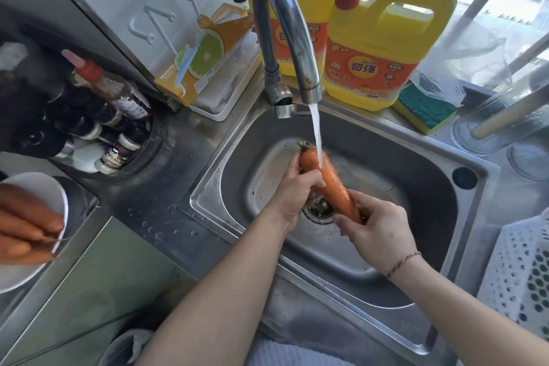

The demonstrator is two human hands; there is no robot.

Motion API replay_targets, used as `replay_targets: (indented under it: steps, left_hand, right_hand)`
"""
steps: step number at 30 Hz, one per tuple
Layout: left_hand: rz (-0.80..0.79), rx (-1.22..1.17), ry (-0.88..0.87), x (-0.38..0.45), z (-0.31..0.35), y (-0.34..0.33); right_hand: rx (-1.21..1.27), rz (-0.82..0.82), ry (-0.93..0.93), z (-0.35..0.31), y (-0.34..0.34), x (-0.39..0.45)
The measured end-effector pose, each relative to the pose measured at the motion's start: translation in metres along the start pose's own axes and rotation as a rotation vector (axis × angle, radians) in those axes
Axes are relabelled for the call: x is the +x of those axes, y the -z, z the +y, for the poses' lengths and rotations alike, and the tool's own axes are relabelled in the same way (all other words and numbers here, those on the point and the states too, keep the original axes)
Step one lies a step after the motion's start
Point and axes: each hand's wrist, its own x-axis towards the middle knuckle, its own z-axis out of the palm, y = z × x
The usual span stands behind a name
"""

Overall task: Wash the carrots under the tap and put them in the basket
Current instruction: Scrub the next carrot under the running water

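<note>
An orange carrot [332, 184] is held over the steel sink [421, 169], its stem end up under the stream running from the curved tap [285, 24]. My left hand [292, 192] grips the carrot's upper half from the left. My right hand [377, 226] holds its thin lower end, fingers curled round it, just above the drain [319, 211]. Several more carrots [23, 226] lie in a white bowl [44, 187] at the far left. A white perforated basket [523, 270] stands at the right edge.
Two yellow detergent jugs [383, 38] stand behind the tap, with a green-and-yellow sponge [424, 107] to their right. Sauce bottles [113, 128] crowd a round recess left of the sink. An orange box [202, 53] leans in a white tray behind.
</note>
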Motion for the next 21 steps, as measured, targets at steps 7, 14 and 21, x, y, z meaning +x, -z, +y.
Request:
replay_targets:
  steps: [7, 14, 21]
  left_hand:
    - [0.08, -0.047, 0.143, 0.003, 0.005, -0.003]
    - [0.039, 0.048, 0.058, -0.004, 0.004, -0.003]
    - [0.076, 0.003, 0.129, -0.005, 0.006, -0.005]
  right_hand:
    - [-0.575, 0.27, 0.42, 0.013, -0.009, 0.0]
    - [-0.583, 0.273, 0.408, 0.02, -0.007, 0.006]
    - [-0.607, 0.261, 0.423, 0.019, -0.011, 0.006]
